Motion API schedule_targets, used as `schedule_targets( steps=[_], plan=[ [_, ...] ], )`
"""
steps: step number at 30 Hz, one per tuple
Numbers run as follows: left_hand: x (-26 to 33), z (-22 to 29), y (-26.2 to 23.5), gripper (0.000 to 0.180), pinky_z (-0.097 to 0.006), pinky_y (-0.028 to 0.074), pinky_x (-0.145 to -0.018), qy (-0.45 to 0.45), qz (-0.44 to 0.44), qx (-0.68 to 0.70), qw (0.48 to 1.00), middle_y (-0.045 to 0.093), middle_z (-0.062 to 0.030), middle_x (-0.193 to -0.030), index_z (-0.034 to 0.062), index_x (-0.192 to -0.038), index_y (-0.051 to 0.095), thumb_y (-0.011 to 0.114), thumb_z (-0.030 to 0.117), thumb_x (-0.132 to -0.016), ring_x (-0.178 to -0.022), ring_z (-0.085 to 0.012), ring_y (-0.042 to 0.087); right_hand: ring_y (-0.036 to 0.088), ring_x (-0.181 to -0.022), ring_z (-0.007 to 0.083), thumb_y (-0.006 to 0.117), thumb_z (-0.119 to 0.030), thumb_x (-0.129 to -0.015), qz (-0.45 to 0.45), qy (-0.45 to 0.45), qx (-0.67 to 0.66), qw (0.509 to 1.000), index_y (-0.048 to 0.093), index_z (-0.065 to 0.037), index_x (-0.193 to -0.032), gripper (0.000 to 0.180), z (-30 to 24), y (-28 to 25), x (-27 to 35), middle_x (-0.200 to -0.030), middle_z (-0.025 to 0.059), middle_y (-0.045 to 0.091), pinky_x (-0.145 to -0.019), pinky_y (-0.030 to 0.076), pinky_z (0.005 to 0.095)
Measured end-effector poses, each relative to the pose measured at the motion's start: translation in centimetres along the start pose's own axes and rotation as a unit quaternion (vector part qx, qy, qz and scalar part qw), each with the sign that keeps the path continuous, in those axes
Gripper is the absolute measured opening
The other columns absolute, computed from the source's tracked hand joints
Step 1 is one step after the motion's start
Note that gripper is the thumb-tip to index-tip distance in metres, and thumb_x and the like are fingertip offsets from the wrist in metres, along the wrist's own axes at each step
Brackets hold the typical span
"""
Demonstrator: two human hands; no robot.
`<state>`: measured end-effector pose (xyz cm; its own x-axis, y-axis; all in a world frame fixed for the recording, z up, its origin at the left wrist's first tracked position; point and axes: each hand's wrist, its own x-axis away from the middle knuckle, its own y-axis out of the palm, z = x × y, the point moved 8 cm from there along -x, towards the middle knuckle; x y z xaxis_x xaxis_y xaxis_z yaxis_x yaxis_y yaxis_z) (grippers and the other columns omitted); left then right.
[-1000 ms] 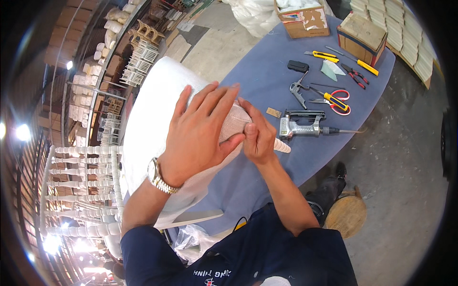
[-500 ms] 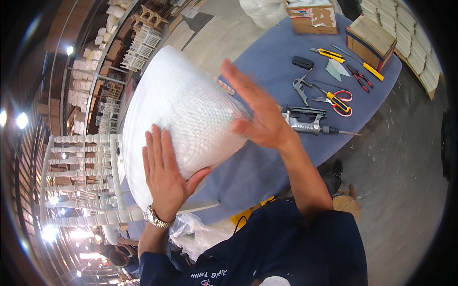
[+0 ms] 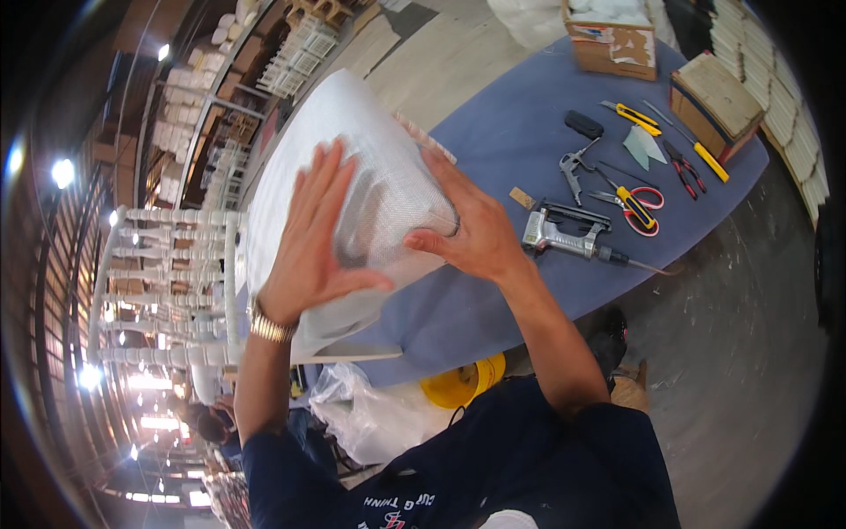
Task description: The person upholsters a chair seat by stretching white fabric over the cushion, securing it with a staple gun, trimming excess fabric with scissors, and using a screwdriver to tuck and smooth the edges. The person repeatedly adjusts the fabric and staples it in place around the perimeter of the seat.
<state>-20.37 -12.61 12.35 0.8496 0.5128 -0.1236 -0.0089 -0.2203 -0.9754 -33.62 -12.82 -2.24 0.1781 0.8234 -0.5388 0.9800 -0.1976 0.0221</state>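
A cushioned piece covered in white woven fabric [image 3: 304,176] lies over the left part of the blue-topped table, its corner pointing right. Over the near side of the cushion is my left hand [image 3: 313,242], fingers stretched and thumb apart; a metal-band watch circles that wrist. It looks slightly raised, with a shadow on the fabric beside it. My right hand [image 3: 471,225] rests against the cushion's right corner, thumb and fingers spread on either side of it. Right of that hand lies a silver staple gun [image 3: 560,231] with a hose connector.
Scissors [image 3: 633,207], pliers [image 3: 683,167], a yellow cutter [image 3: 634,116], a yellow-handled screwdriver [image 3: 701,154] and an air blow gun [image 3: 575,167] lie on the blue table [image 3: 493,106]. Cardboard boxes [image 3: 718,101] stand at its far end. A white spindled frame [image 3: 167,282] is at left; a yellow bucket [image 3: 476,379] sits below.
My right hand has come down onto the cushion's corner. My left hand has lifted and turned over the fabric. The view has shifted a little, so the tools appear further right.
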Motion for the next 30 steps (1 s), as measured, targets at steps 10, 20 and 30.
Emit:
schedule_targets(
  steps=[10,20,30],
  plan=[
    [-6.3,3.0,4.3,0.084,-0.061,0.012,-0.124,0.005,-0.151,-0.059,0.987,0.052,-0.0034,-0.154,0.02,-0.14,0.063,0.073,0.07,-0.073,-0.152,-0.0277,0.034,0.052,-0.136,0.0427,0.078,-0.067,-0.077,-0.07,-0.007,-0.13,0.989,0.03,-0.003,-0.159,0.115,6.9,1.9,2.7,-0.152,0.0264,0.047,-0.109,0.047,0.0436],
    [-3.4,4.2,4.4,0.09,-0.053,0.022,-0.124,-0.126,-0.053,-0.12,0.983,0.053,-0.0082,-0.152,0.0117,-0.147,0.054,0.072,0.067,-0.077,-0.149,-0.0316,0.038,0.057,-0.131,0.0404,0.089,-0.053,-0.073,-0.189,0.073,-0.22,0.954,0.025,-0.003,-0.16,0.119,7.0,1.8,2.6,-0.148,0.0279,0.05,-0.101,0.054,0.0432],
    [6.4,1.3,4.4,0.128,-0.056,0.032,-0.119,-0.251,0.094,-0.175,0.947,0.043,-0.0297,-0.154,-0.0036,-0.155,0.033,0.065,0.085,-0.069,-0.144,-0.0457,0.041,0.06,-0.128,0.0343,0.085,-0.034,-0.083,-0.251,0.07,-0.26,0.93,0.029,-0.006,-0.16,0.099,7.1,0.2,2.6,-0.144,0.0232,0.056,-0.107,0.048,0.0414]
  ],
)
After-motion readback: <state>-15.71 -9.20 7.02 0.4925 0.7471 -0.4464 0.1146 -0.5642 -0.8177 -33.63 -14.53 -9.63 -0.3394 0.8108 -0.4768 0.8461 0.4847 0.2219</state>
